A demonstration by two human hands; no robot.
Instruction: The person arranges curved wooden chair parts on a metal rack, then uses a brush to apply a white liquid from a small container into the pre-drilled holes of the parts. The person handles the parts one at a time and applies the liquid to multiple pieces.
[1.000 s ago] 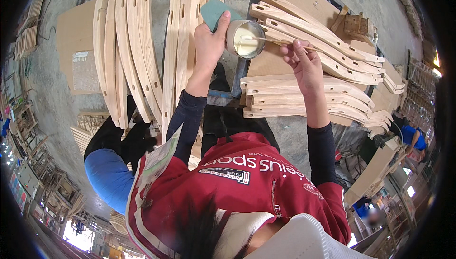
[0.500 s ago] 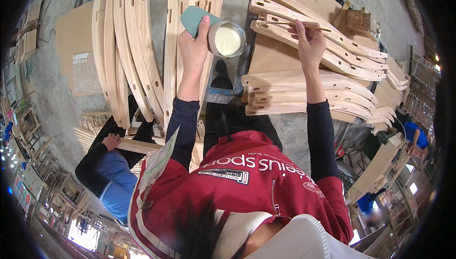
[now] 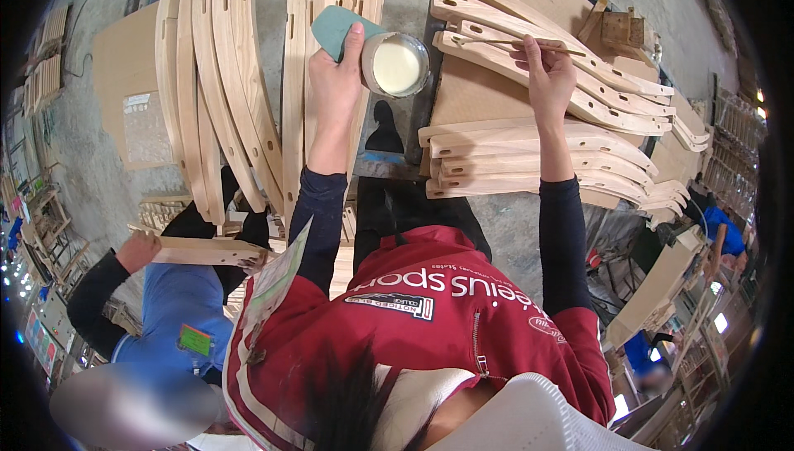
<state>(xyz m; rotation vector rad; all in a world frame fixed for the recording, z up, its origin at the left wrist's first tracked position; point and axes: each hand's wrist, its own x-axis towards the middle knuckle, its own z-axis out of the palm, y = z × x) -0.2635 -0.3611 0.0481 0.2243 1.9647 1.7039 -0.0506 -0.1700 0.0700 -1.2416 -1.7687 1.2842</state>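
My left hand (image 3: 337, 79) is closed around a cup (image 3: 423, 68) of creamy white liquid (image 3: 397, 68). A flat green piece (image 3: 335, 29) sticks out beside the thumb; how it joins the cup is hidden. Over to the right, my right hand (image 3: 550, 79) pinches a thin stick (image 3: 509, 42). Its tip meets the end of a curved wooden part (image 3: 488, 52), close to a slot there. Several more slotted parts lie alongside that one, and another group of wooden parts (image 3: 529, 141) rests nearer to me.
Brown cardboard (image 3: 475, 95) lies under the right-hand parts. Long curved wooden pieces (image 3: 219, 62) stand on the left. A co-worker in blue (image 3: 169, 302) holds a wooden piece (image 3: 207, 250) at my lower left. A small wooden block (image 3: 622, 31) sits at the far right.
My right hand has shifted slightly right, and the stick tip has moved from one slotted part toward the nearer one. The co-worker at left has leaned in and lifted a wooden piece.
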